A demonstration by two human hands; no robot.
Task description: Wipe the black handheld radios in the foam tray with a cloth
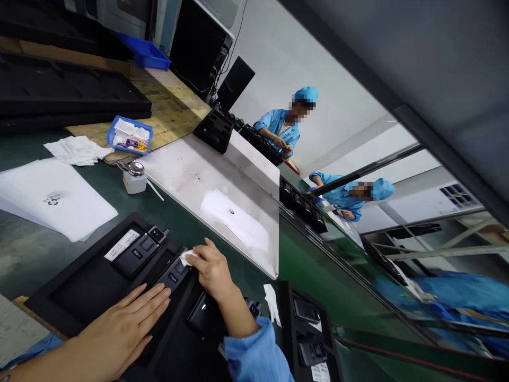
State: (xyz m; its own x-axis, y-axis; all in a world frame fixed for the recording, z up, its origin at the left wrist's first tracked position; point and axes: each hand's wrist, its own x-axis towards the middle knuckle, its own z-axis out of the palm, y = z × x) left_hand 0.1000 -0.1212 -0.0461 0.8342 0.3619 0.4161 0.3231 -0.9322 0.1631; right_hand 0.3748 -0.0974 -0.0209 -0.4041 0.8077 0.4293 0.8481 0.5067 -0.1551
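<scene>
My right hand (212, 268) pinches a small white wipe (187, 258) against the upper end of a black handheld device (173, 275) that has a small label on its face. Fingers straight and close together, my left hand (123, 329) lies flat over the lower part of the same device. It sits in a black foam tray (75, 284). Left of it, a similar black device (140, 253) lies in the tray beside a white printed label (121, 244). Another black device (201, 313) is partly hidden beneath my right forearm.
A white bottle with a metal top (134, 178) stands behind the tray, near a blue bin (129, 136) and white sheets (55, 199). To the right, another foam tray (292, 339) holds devices by the conveyor (310, 281). Two co-workers in blue work farther back.
</scene>
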